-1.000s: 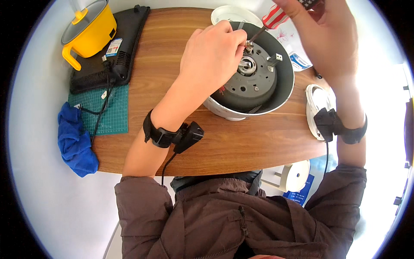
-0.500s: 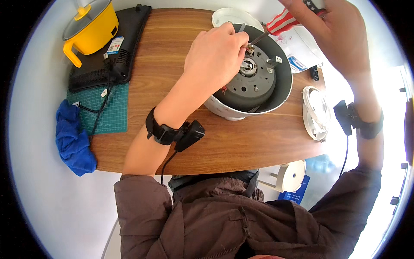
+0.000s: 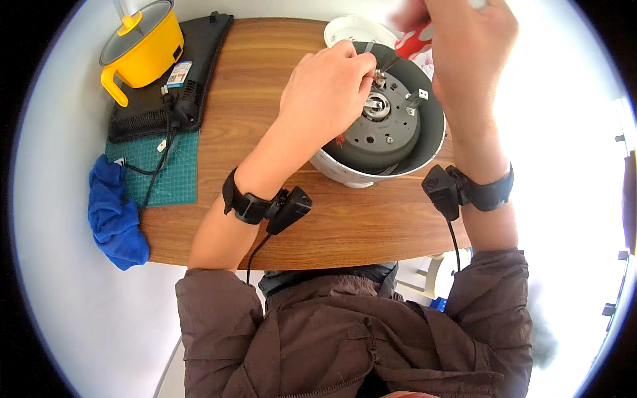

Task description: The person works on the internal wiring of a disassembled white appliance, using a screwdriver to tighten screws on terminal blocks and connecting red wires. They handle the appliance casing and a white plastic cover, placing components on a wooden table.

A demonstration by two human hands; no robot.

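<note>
A round pot-like appliance housing point(image 3: 342, 171), white outside and grey inside, stands on the table. Inside it is a grey metal disc point(image 3: 391, 124) with holes, a spring-ringed centre and an upright metal bracket point(image 3: 416, 99). My left hand point(image 3: 325, 86) reaches over the left rim, its fingers pinched near a small fitting at the disc's far edge; what they hold is hidden. From the far right, my right hand point(image 3: 468, 66) grips a screwdriver point(image 3: 415, 44) by its red-and-white handle. The shaft slants down to that fitting, close to my left fingertips.
At the far left a yellow electric pot point(image 3: 142, 54) rests on a flat black appliance point(image 3: 149, 116). Nearer lie a green cutting mat point(image 3: 174, 182), a black cord and a blue cloth point(image 3: 116, 215). A white round lid point(image 3: 361, 30) sits behind the housing. Both wrists wear black corded devices.
My right hand has swung left and its fingers have closed round the screwdriver handle, now partly covered. My left hand keeps its pinch, nearly in place. The view has shifted slightly.
</note>
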